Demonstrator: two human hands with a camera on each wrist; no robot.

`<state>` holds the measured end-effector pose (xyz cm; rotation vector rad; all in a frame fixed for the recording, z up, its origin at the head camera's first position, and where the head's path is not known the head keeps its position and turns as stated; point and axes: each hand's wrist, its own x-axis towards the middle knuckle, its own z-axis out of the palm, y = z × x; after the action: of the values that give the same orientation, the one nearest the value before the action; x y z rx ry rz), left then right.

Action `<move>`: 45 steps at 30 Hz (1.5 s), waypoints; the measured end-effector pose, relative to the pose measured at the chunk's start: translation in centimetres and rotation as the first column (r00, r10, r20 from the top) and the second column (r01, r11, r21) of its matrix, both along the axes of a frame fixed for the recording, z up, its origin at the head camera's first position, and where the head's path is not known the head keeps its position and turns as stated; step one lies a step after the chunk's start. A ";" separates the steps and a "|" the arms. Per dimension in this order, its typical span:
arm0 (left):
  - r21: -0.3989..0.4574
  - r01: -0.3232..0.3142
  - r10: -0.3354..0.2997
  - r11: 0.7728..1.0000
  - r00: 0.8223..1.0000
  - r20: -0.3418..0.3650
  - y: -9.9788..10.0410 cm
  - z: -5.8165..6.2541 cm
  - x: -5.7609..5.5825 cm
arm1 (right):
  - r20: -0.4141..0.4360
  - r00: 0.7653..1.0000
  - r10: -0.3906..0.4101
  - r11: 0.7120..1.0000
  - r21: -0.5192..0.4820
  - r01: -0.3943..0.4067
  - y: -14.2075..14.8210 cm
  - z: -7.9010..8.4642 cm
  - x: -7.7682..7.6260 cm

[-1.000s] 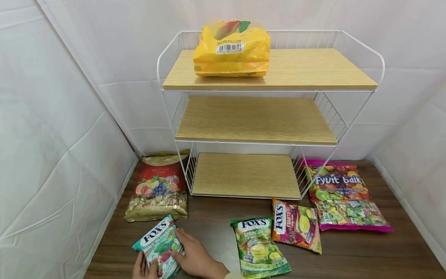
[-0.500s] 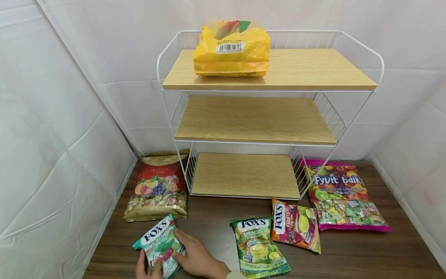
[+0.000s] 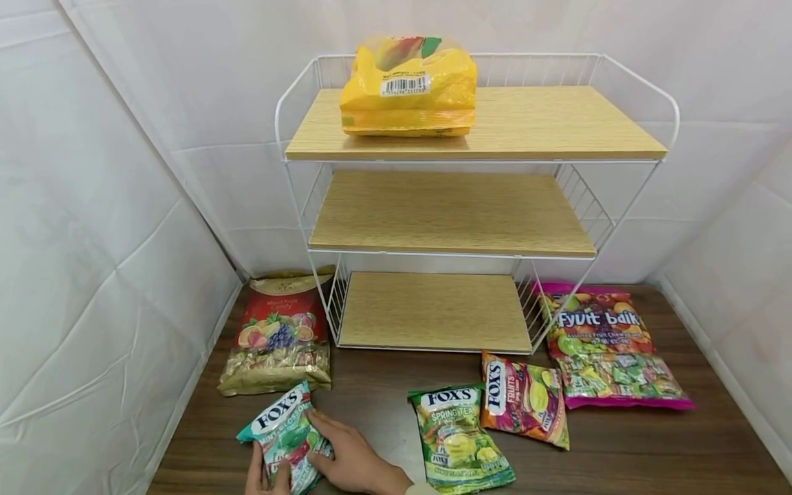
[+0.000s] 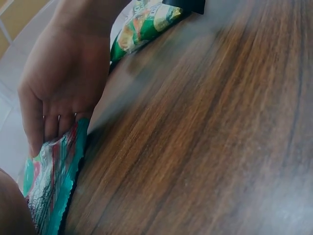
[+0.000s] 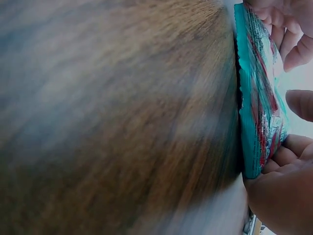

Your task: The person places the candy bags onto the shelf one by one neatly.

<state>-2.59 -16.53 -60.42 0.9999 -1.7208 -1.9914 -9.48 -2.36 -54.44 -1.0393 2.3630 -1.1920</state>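
A teal Fox's mint candy bag (image 3: 287, 433) lies slantwise at the lower left of the head view. My left hand (image 3: 269, 478) grips its lower left edge, thumb on top, partly cut off by the frame. At the bag's right side my right hand (image 3: 353, 457) holds on, its fingers along the edge and its thumb on the front. Both wrist views show the same candy bag (image 4: 61, 169) low against the table, with fingers tucked at its ends. In the right wrist view the bag's teal sealed edge (image 5: 247, 107) faces the camera.
A white wire rack with three wooden shelves (image 3: 454, 213) stands behind, a yellow bag (image 3: 408, 93) on top. Around it on the dark table (image 3: 365, 385) lie a red-gold candy bag (image 3: 278, 337), green Fox's bag (image 3: 460, 440), orange-purple Fox's bag (image 3: 526, 402) and pink-edged Fyvit baik bag (image 3: 609, 347).
My left hand has shifted slightly to the right along the candy bag. My right hand stays at the bag's right side, and the bag has hardly moved.
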 end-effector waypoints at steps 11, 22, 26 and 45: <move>-0.116 -0.005 -0.009 0.993 0.993 -0.120 1.0 0.0 0.1 | -0.007 0.998 0.059 0.998 0.013 -0.059 0.5 -0.1 -0.2; -0.388 0.052 -0.063 0.920 0.998 -0.016 2.2 1.1 0.1 | -0.032 0.996 0.081 0.996 0.032 -0.080 1.5 0.7 -0.3; -0.419 0.085 -0.098 0.904 0.995 -0.009 2.6 1.6 0.0 | -0.030 0.997 0.070 0.997 0.032 -0.069 1.8 1.0 -0.2; -0.448 0.105 -0.082 0.888 0.994 0.069 5.4 8.5 -0.6 | -0.119 0.993 0.014 0.998 -0.060 -0.021 3.7 2.9 -0.3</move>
<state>-3.20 -11.11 -51.91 0.8158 -2.1584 -1.5099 -9.79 1.36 -51.53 -1.1791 2.4146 -1.2349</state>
